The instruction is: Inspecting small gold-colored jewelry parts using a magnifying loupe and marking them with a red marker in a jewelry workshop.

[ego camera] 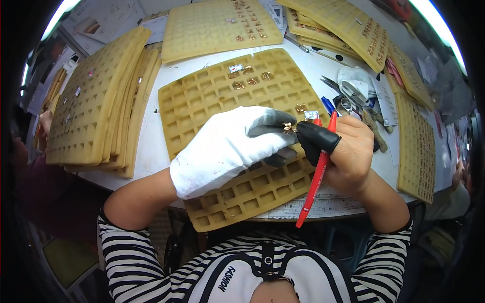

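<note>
My left hand [235, 144], in a white glove with dark grey fingertips, grips a small gold-coloured jewellery piece [289, 128] at its fingertips. My right hand [350, 151] wears black finger cots on thumb and finger and meets the same piece from the right. A red marker pen [319, 181] is tucked in that hand, pointing down towards me. Both hands are above a yellow foam tray [204, 89] with square pockets. Several gold-coloured pieces [252, 80] sit in its upper pockets, near a small paper label [235, 68]. Another label [311, 115] lies beside my right hand.
Stacked foam trays [102, 102] lean at the left. Another tray [212, 30] with pieces lies behind, and more trays [341, 26] are piled at the far right. Pliers [330, 83], a blue pen [326, 103] and a white cloth [354, 81] lie to the right. Other people's hands show at both sides.
</note>
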`<state>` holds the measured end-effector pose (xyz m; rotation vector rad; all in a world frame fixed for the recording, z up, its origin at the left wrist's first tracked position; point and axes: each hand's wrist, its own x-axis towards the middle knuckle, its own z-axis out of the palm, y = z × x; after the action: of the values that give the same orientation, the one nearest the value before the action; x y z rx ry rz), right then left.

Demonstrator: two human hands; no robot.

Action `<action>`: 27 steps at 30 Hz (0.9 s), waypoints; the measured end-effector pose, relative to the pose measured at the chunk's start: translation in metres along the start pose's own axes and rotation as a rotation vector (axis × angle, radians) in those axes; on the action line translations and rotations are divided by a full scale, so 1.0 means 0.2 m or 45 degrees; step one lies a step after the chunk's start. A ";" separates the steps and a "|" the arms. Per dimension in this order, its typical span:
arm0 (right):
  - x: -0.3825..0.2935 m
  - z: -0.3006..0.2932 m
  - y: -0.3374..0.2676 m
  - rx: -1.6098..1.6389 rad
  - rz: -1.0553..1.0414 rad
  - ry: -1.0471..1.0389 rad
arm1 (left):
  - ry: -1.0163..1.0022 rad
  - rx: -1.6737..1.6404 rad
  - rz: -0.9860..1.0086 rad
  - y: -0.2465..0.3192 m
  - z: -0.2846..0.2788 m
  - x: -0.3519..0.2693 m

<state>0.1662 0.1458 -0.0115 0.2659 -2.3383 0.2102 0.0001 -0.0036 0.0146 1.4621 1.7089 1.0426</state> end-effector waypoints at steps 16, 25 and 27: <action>-0.02 0.03 -0.01 0.194 0.330 -0.014 | -0.082 -0.701 -0.420 0.02 0.01 0.01; -0.03 0.04 -0.02 0.213 0.278 0.000 | 0.075 -0.301 -0.227 0.03 0.01 0.00; -0.03 0.04 -0.03 0.181 0.268 0.002 | 0.096 -0.311 -0.233 0.04 0.02 0.00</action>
<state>0.1661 0.1398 -0.0200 0.0881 -2.3520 0.4803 0.0064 -0.0031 0.0196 1.1053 1.6651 1.1715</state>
